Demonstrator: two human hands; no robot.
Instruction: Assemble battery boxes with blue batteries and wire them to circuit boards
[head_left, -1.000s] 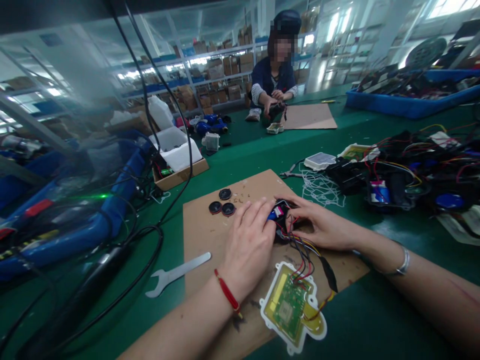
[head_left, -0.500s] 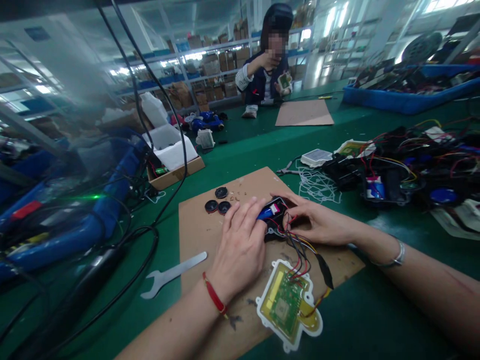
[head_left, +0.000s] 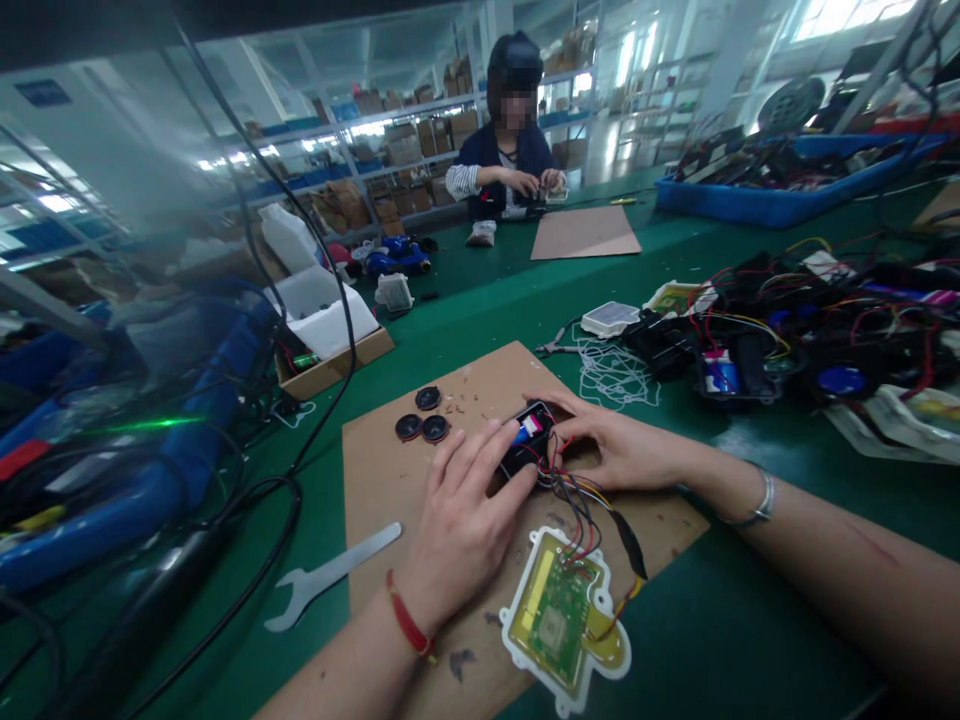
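A small black plastic housing with a blue battery inside lies on the cardboard sheet, held between both hands. My left hand grips its left side, fingers along the far edge and thumb at the near edge. At the right side, my right hand is closed on the housing, its fingertips among the wires. Red, black, yellow and white wires run from there to a green circuit board set in a white-rimmed cover, lying nearest me. Some fingertips of the right hand are hidden.
Three round black speakers lie on the cardboard; an open-end wrench overlaps its left edge. Pliers and white string lie beyond. Wired housings pile at right. Black cables hang at left. A co-worker sits opposite.
My left thumb has moved away from the fingers along the near edge, uncovering more of the housing. The co-worker's raised hand has come down to the part held there. The camera view has shifted slightly.
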